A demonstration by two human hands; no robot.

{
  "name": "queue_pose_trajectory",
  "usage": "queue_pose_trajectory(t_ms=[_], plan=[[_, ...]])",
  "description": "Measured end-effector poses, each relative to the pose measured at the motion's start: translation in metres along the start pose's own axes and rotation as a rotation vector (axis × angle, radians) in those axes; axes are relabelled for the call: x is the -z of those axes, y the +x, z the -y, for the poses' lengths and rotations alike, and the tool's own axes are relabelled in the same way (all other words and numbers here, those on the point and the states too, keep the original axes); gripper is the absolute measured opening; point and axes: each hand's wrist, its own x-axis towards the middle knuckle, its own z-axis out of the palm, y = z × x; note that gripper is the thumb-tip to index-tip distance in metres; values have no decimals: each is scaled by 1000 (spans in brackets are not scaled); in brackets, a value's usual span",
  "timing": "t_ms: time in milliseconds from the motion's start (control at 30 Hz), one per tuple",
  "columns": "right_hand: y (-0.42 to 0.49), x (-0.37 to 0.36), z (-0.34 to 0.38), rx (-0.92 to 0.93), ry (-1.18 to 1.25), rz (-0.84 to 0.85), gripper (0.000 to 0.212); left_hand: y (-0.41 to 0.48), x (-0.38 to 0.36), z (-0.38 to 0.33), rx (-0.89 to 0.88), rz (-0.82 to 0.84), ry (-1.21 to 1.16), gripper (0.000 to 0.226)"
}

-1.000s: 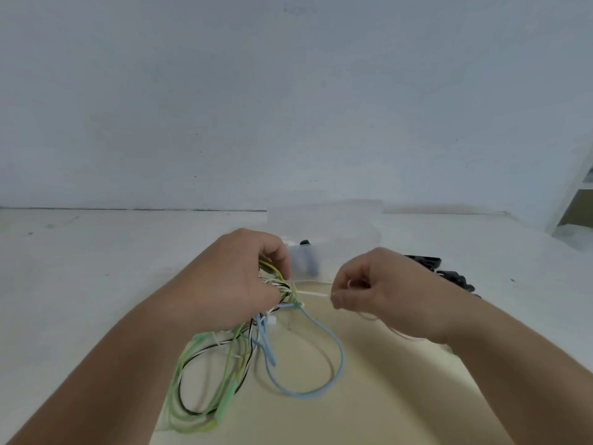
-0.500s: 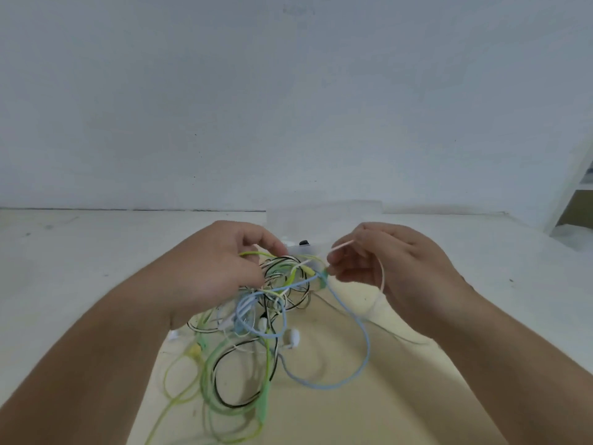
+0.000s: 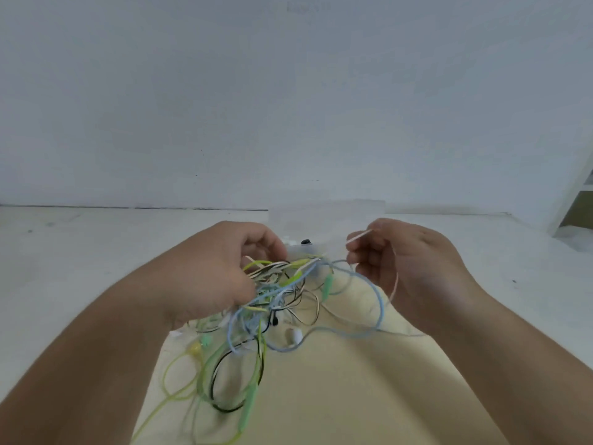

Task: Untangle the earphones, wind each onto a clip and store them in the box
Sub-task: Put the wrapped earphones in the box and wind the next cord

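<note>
A tangle of earphone cables (image 3: pixel 272 297) in green, yellow, blue, black and white hangs between my hands above a cream mat (image 3: pixel 337 396). My left hand (image 3: pixel 224 271) grips the knotted upper part of the bundle, fingers curled round it. My right hand (image 3: pixel 407 268) pinches a thin pale cable (image 3: pixel 359 236) whose end sticks up and to the left from my fingers. A blue loop (image 3: pixel 380 303) runs from the bundle under my right hand. A white earbud (image 3: pixel 295 336) dangles below the knot. The clear plastic box (image 3: pixel 327 216) stands behind my hands, partly hidden.
The cream mat lies on a white table (image 3: pixel 80 258) that runs to a white wall. A small dark item (image 3: pixel 306 241) shows just past my left fingers by the box. A white shelf edge (image 3: pixel 574 200) stands at the far right.
Both hands have lifted the bundle and pulled it apart, so the cables now spread loosely. My right hand has moved up and right with the pale cable.
</note>
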Motion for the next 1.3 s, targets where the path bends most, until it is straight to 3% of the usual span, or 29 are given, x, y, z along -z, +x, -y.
queue_pose_trajectory(t_ms=[200, 433, 500, 567, 633, 733, 833, 900, 967, 1000, 1067, 1167, 1300], plan=[[13, 20, 15, -89, 356, -72, 35, 2, 19, 18, 117, -185, 308, 40], [17, 43, 26, 26, 543, -215, 16, 2, 38, 41, 329, -285, 656, 37], [16, 49, 31, 33, 519, -283, 18, 2, 48, 49, 369, -318, 632, 41], [15, 49, 32, 2, 356, -284, 21, 1, 53, 50, 377, -312, 557, 38], [12, 40, 30, -54, 137, -155, 28, -1, 50, 43, 341, -211, 470, 32], [0, 24, 22, -48, -354, 114, 36, -9, 40, 30, 233, -53, 369, 50], [-9, 17, 14, -69, -776, 277, 46, -15, 37, 10, 61, 65, 287, 62], [-9, 14, 6, -136, -935, 335, 52, -12, 29, 1, -91, 8, 110, 52], [-7, 11, -7, -120, -1177, 335, 42, -2, 11, -2, -137, -175, -9, 17], [-5, 10, -13, -68, -1314, 312, 31, 5, 0, -3, -138, -260, 50, 3], [-4, 6, -24, 5, -1470, 261, 9, 16, -19, 4, -160, -360, 259, 15], [-4, -3, -35, 38, -1502, 265, 20, 22, -35, 14, -130, -314, 365, 16], [-2, -9, -42, 67, -1504, 321, 10, 25, -39, 18, -42, -215, 533, 37]])
